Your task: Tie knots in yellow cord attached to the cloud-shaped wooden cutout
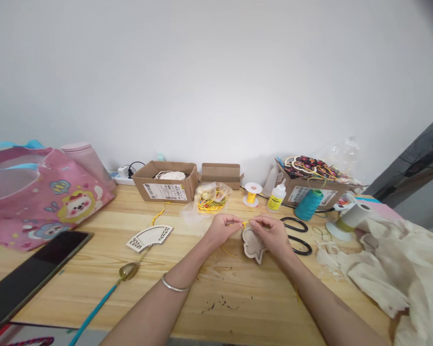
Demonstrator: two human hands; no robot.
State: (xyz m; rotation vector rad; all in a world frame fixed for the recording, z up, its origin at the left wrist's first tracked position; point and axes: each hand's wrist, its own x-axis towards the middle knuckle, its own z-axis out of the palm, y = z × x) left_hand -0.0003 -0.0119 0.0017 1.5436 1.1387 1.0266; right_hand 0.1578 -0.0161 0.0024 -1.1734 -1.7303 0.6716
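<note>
Yellow cord runs between my fingertips, just above the wooden flower-shaped piece. My left hand pinches the cord with thumb and forefinger. My right hand is closed on it too, its fingers partly covering the piece, so I cannot tell whether they also grip the wood. The piece sits below my fingertips, in front of me over the wooden table. A silver bangle circles my left wrist. Just beside my right hand show the black scissor handles; beyond them stand a teal thread cone and a yellow-labelled bottle. Past my hands are a spool of yellow thread and a clear bag of cords. Well to my left lies a fan-shaped wooden piece, with a gold-capped teal tassel nearer me.
</note>
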